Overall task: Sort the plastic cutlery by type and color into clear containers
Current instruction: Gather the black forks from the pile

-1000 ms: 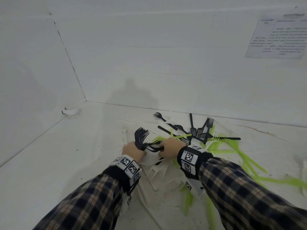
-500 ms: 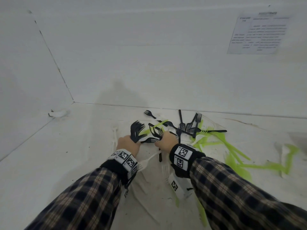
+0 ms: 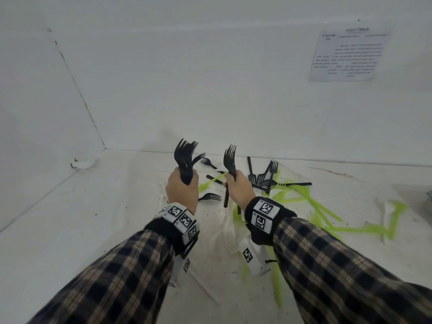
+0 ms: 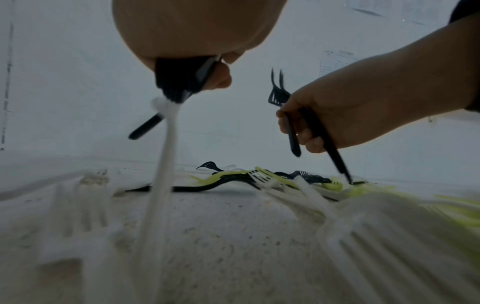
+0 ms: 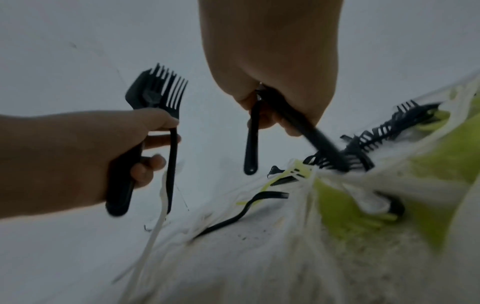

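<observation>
Fists raised: left hand point(image 3: 181, 188) grips black forks point(image 3: 184, 157) (tines up), right hand point(image 3: 239, 188) apparently two point(image 3: 229, 160).

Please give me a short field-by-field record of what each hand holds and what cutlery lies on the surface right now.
left hand: grips a bundle of black forks, tines up
right hand: grips a few black forks, tines up
loose black forks: on the surface beyond the right hand
green cutlery: scattered to the right
white forks: lying near the wrists
clear containers: none identifiable
wall: printed sheet at upper right
</observation>
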The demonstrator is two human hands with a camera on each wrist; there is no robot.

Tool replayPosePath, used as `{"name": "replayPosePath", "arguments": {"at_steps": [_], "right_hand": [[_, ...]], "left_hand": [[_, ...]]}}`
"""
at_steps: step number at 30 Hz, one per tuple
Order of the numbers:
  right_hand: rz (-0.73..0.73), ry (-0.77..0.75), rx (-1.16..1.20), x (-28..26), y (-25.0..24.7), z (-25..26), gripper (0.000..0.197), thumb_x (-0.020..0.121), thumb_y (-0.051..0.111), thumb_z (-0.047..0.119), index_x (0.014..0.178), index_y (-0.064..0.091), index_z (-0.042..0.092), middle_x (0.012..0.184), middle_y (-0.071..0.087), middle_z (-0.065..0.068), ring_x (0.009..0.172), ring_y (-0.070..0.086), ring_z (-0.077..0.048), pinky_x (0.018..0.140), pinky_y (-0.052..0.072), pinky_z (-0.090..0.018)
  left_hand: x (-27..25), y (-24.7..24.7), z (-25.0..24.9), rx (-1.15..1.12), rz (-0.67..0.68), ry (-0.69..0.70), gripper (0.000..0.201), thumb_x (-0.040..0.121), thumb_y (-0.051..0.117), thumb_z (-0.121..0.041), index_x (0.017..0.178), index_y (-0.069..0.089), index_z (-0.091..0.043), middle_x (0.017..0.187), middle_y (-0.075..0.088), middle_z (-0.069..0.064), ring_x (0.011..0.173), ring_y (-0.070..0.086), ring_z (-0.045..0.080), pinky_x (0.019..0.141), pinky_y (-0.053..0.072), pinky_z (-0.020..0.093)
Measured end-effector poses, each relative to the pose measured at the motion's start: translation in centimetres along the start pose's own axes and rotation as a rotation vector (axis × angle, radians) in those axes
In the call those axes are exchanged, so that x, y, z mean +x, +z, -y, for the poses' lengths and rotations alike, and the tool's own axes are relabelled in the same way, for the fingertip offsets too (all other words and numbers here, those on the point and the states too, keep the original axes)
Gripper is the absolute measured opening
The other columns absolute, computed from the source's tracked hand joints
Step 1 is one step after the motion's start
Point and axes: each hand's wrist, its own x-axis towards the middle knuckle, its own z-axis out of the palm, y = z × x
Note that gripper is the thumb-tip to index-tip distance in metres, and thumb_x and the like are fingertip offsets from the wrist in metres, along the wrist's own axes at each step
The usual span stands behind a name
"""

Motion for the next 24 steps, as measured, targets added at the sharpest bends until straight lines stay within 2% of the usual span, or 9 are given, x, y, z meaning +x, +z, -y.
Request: {"name": "replayPosePath", "arguments": {"at_steps": [2, 4, 6, 9, 13, 16, 18, 20, 24], "right_hand": [[0.038, -0.040, 0.044, -0.5, -0.2, 0.2, 0.012, 0.098, 0.034, 0.017, 0.095, 0.041, 0.008, 0.078, 0.050, -0.004, 0.064, 0.052, -0.019, 0.058, 0.042, -0.026], [0.063, -0.080, 0.075, -0.9, -0.5, 0.2, 0.010, 0.098, 0.033, 0.016, 0.095, 0.042, 0.011, 0.071, 0.045, 0.002, 0.055, 0.046, -0.013, 0.050, 0.038, -0.022], [0.082, -0.072, 0.132, -1.2, -1.0, 0.2, 0.012, 0.096, 0.039, 0.016, 0.090, 0.049, 0.017, 0.067, 0.042, 0.006, 0.053, 0.039, -0.008, 0.048, 0.031, -0.020], [0.206, -0.010, 0.279, -2.0, -1.8, 0.6, 0.017, 0.093, 0.053, 0.028, 0.080, 0.053, 0.017, 0.060, 0.041, 0.002, 0.039, 0.031, -0.006, 0.038, 0.024, -0.020], [0.259, 0.014, 0.354, -3.1, -3.4, -0.1, 0.014, 0.094, 0.055, 0.023, 0.090, 0.054, 0.009, 0.063, 0.045, -0.004, 0.034, 0.028, -0.006, 0.036, 0.022, -0.018], [0.269, 0.008, 0.320, -4.0, -5.2, -0.9, 0.015, 0.095, 0.052, 0.022, 0.084, 0.054, 0.012, 0.060, 0.050, 0.004, 0.036, 0.029, -0.006, 0.037, 0.024, -0.018], [0.270, 0.000, 0.290, -4.6, -6.4, -1.4, 0.020, 0.095, 0.052, 0.022, 0.076, 0.053, 0.018, 0.046, 0.047, 0.013, 0.035, 0.028, -0.005, 0.037, 0.023, -0.018], [0.253, 0.013, 0.282, -4.9, -7.5, -1.9, 0.023, 0.094, 0.054, 0.020, 0.071, 0.050, 0.019, 0.039, 0.043, 0.014, 0.034, 0.028, -0.004, 0.037, 0.022, -0.018], [0.140, 0.044, 0.255, -4.9, -9.1, -3.2, 0.025, 0.092, 0.055, 0.021, 0.068, 0.050, 0.017, 0.047, 0.032, 0.008, 0.034, 0.026, -0.005, 0.038, 0.022, -0.020]], "left_hand": [[0.0, 0.2, -0.3, -0.055, 0.003, -0.072, 0.013, 0.090, 0.060, -0.026, 0.087, 0.055, -0.014, 0.076, 0.056, -0.001, 0.072, 0.050, 0.017, 0.065, 0.032, 0.020], [0.1, 0.8, -0.2, -0.144, 0.051, -0.119, 0.018, 0.088, 0.061, -0.029, 0.086, 0.058, -0.011, 0.077, 0.062, 0.003, 0.069, 0.053, 0.023, 0.064, 0.039, 0.027], [-0.4, 1.4, -0.4, -0.255, 0.137, -0.173, 0.016, 0.089, 0.060, -0.027, 0.082, 0.058, -0.013, 0.078, 0.064, 0.008, 0.055, 0.049, 0.025, 0.051, 0.039, 0.027], [-2.0, 2.5, -1.0, -0.336, 0.248, -0.265, 0.015, 0.091, 0.058, -0.022, 0.082, 0.055, -0.011, 0.071, 0.059, 0.010, 0.036, 0.039, 0.014, 0.037, 0.031, 0.021], [-4.0, 4.2, -1.3, -0.398, 0.315, -0.415, 0.020, 0.093, 0.055, -0.026, 0.080, 0.053, -0.012, 0.062, 0.049, 0.010, 0.029, 0.035, 0.007, 0.033, 0.028, 0.017], [-5.2, 5.4, -1.3, -0.399, 0.369, -0.429, 0.022, 0.094, 0.054, -0.029, 0.081, 0.052, -0.012, 0.063, 0.048, 0.011, 0.027, 0.033, 0.006, 0.032, 0.028, 0.017], [-6.0, 6.2, -1.6, -0.399, 0.395, -0.418, 0.023, 0.095, 0.054, -0.030, 0.086, 0.053, -0.009, 0.061, 0.046, 0.009, 0.028, 0.034, 0.007, 0.032, 0.028, 0.017], [-7.0, 7.0, -1.8, -0.404, 0.416, -0.418, 0.024, 0.095, 0.054, -0.030, 0.091, 0.053, -0.007, 0.058, 0.044, 0.007, 0.029, 0.034, 0.008, 0.032, 0.027, 0.017], [-8.8, 8.2, -2.5, -0.431, 0.428, -0.445, 0.032, 0.093, 0.055, -0.038, 0.078, 0.049, -0.010, 0.052, 0.039, 0.000, 0.033, 0.033, 0.010, 0.035, 0.026, 0.017]]}}
